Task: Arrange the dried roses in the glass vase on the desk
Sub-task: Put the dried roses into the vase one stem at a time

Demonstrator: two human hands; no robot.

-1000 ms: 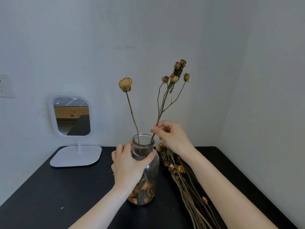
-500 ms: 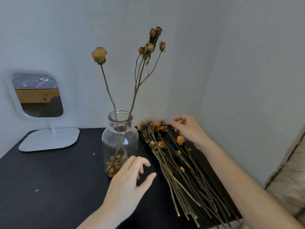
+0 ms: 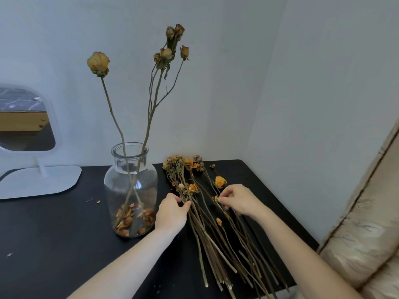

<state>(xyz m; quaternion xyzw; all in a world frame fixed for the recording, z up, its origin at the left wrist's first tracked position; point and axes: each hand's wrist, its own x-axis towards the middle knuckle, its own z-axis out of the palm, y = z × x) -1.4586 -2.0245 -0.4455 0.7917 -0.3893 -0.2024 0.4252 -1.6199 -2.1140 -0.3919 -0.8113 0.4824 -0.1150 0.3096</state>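
Note:
A clear glass vase (image 3: 131,186) stands on the black desk (image 3: 54,229), with loose dried petals at its bottom. Two dried rose stems stand in it: a single yellow rose (image 3: 98,63) and a branched stem with several buds (image 3: 170,50). To the vase's right lies a pile of dried roses (image 3: 207,223), heads toward the wall. My left hand (image 3: 171,212) rests on the pile's left side, fingertips touching stems. My right hand (image 3: 239,200) is on the pile's right side, fingers curled and pinching a thin stem near a small bloom.
A white-framed mirror (image 3: 23,121) on a flat white base stands at the back left. Walls meet in a corner behind the desk. A beige cushioned seat (image 3: 364,234) sits past the desk's right edge. Small petal scraps (image 3: 92,200) lie on the desk.
My left hand left the vase and moved right onto the pile. My right hand let go of the branched stem in the vase and dropped to the loose stems. The view shifted right.

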